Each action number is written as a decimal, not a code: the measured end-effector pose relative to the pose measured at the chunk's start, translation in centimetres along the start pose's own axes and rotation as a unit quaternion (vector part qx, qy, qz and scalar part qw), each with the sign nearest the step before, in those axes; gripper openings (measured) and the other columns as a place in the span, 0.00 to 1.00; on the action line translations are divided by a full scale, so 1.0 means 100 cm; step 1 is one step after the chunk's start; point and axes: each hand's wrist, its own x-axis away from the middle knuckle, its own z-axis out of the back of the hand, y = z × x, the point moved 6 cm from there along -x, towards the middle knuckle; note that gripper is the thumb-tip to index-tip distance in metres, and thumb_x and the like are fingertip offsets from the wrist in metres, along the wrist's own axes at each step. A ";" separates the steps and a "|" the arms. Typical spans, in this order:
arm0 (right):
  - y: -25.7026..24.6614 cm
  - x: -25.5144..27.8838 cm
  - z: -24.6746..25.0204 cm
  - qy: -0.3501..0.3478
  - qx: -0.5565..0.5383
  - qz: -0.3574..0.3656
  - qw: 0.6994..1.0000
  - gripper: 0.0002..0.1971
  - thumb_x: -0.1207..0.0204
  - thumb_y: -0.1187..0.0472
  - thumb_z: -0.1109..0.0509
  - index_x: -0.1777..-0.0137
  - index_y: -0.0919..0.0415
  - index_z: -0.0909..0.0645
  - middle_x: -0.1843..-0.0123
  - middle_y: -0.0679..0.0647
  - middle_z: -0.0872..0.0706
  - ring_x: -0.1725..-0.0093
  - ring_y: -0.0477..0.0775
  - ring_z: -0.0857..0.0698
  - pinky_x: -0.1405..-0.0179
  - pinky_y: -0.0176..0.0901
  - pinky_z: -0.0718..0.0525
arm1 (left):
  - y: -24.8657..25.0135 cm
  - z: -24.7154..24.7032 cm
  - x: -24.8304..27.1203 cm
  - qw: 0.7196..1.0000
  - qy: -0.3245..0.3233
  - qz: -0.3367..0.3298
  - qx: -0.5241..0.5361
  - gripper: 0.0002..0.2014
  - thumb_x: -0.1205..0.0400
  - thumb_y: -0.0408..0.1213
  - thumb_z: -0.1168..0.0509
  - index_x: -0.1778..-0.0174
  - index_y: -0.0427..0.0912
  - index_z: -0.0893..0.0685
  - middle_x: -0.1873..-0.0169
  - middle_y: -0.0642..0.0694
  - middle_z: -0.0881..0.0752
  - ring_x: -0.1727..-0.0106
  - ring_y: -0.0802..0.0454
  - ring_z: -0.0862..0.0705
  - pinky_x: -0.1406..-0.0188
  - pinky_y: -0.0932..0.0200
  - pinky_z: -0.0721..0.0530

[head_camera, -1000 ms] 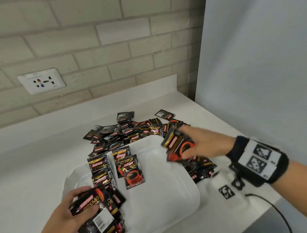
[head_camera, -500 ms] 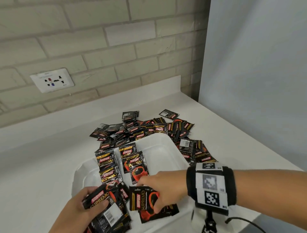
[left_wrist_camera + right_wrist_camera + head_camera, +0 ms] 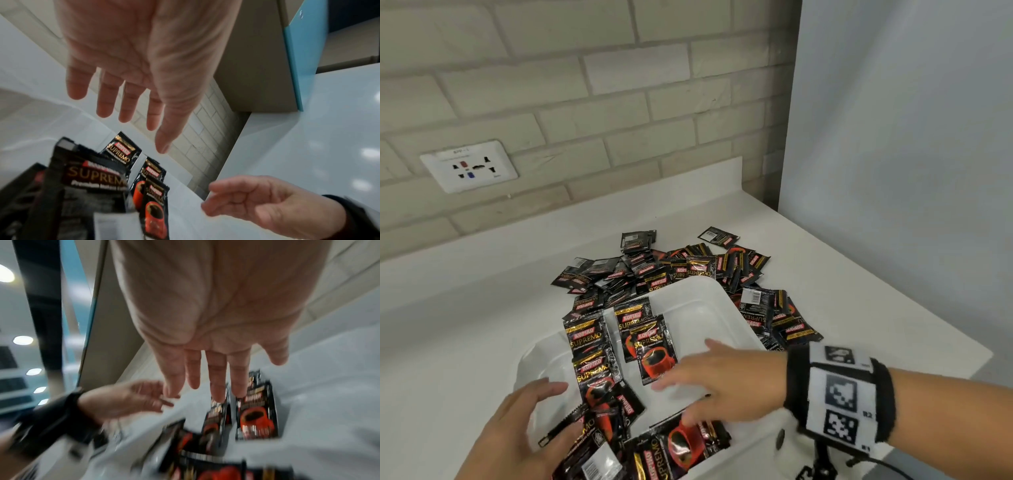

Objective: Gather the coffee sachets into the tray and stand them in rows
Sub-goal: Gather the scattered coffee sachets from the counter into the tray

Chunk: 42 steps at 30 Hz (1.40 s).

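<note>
A white tray sits on the white counter. Several black-and-red coffee sachets lie flat in its left half, and a loose stack lies at its near left corner. More sachets lie on the tray's near edge. A large pile of sachets is spread on the counter behind and to the right of the tray. My left hand hovers over the stack with straight fingers, holding nothing. My right hand is spread over the tray's middle, fingers straight and empty.
A brick wall with a white socket plate runs along the back. A grey panel rises on the right. The counter's edge falls away close to the right of the tray.
My right hand carried sachets from the pile to the tray's near edge and let them go. My left hand released its bundle and opened.
</note>
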 end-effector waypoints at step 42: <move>0.200 0.010 0.057 0.278 -0.279 -0.384 0.835 0.33 0.35 0.58 0.20 0.31 0.67 0.25 0.32 0.60 0.21 0.33 0.58 0.22 0.32 0.46 0.26 | 0.011 -0.018 0.004 0.985 -0.038 -0.039 0.163 0.31 0.34 0.22 0.25 0.67 0.74 0.17 0.55 0.74 0.16 0.51 0.73 0.17 0.52 0.61 0.21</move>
